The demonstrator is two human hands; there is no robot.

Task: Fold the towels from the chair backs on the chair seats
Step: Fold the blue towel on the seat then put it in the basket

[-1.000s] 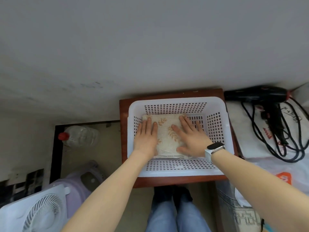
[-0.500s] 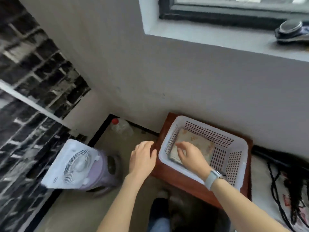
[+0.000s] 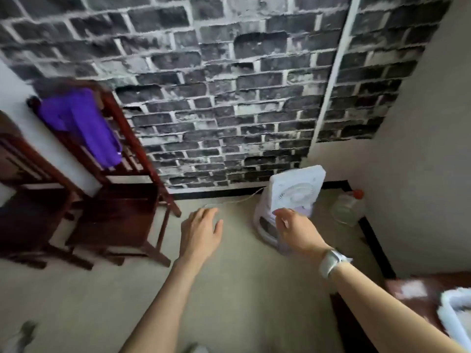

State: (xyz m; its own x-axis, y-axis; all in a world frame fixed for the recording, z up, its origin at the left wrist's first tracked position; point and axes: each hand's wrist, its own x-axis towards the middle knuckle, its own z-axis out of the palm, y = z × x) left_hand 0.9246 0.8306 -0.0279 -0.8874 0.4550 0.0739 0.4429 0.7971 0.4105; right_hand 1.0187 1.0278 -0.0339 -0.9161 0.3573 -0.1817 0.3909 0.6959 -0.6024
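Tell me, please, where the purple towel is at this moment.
In the head view the purple towel hangs at the left, draped over the back of the dark wooden chair that stands against the brick-patterned wall, well left of the white fan.

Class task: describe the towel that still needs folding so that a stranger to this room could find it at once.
Find the dark brick wall. Two dark red wooden chairs stand at its left end; the nearer chair has a towel draped over its back. It is the only bright purple thing there.
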